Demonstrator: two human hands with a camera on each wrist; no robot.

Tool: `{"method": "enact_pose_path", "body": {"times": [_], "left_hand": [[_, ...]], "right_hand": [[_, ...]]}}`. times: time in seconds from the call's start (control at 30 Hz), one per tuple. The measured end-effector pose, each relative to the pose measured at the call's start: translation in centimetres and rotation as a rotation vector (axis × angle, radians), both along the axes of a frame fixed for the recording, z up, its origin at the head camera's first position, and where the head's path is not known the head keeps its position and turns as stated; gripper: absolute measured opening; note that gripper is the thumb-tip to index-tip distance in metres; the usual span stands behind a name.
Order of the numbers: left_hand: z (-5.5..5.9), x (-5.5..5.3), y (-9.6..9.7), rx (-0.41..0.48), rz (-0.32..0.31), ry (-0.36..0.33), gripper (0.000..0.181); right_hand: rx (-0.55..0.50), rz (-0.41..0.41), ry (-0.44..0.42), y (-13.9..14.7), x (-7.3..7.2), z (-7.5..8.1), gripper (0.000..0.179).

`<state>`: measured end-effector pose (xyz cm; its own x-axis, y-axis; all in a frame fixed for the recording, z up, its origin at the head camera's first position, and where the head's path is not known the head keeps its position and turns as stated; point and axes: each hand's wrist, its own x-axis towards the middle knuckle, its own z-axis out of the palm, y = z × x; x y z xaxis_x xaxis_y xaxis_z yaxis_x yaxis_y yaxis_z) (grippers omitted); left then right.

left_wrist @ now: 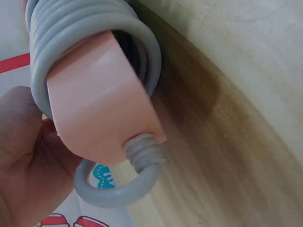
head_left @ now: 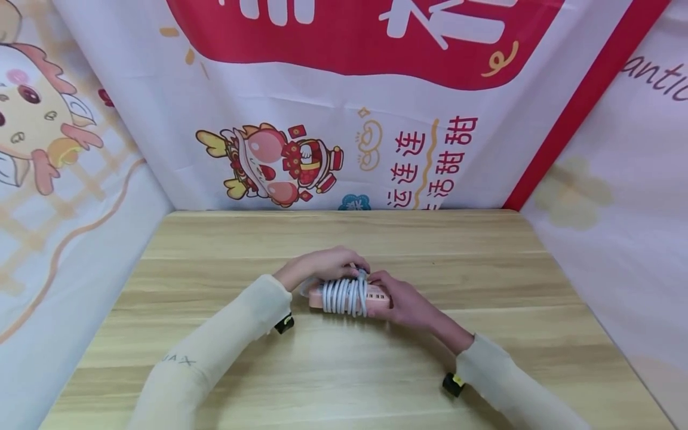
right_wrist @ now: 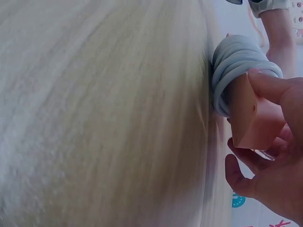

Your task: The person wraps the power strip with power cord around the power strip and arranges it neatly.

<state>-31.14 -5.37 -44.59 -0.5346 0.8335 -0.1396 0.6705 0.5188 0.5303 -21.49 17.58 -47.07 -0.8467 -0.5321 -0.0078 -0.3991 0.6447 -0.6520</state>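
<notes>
A pink power strip (head_left: 379, 300) lies in the middle of the wooden table, its pale grey cord (head_left: 340, 297) wound in several turns round its body. My left hand (head_left: 330, 263) reaches over the far side, and its curled fingers hold the cord near the top of the coil; the fingertips are partly hidden. My right hand (head_left: 407, 303) grips the strip's right end between thumb and fingers. In the left wrist view the strip's other end (left_wrist: 94, 99) shows, with a cord loop leaving a ribbed sleeve (left_wrist: 144, 152). The right wrist view shows my right thumb beside the coil (right_wrist: 236, 66).
The wooden table (head_left: 344, 382) reaches a printed cloth backdrop (head_left: 344, 101) behind. Cloth walls stand at the left (head_left: 70, 239) and right (head_left: 602, 209). A small black wrist device (head_left: 453, 385) sits under the right sleeve, another (head_left: 285, 323) under the left.
</notes>
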Motion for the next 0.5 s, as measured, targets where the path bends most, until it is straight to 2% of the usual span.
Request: {"method": "enact_pose_path", "body": {"times": [0.17,0.37,0.5], "left_hand": [[-0.2,0.5,-0.6,-0.026,0.052,-0.039,0.037],[-0.4,1.0,-1.4,0.010,0.105,-0.067,0.041],[-0.4,1.6,-2.0,0.034,0.116,-0.080,0.042]], "right_hand": [[0.000,0.004,-0.032,0.4,-0.1,0.2,0.064],[-0.052,0.018,-0.018,0.4,0.0,0.3,0.051],[-0.063,0.009,-0.034,0.3,0.3,0.3,0.052]]}}
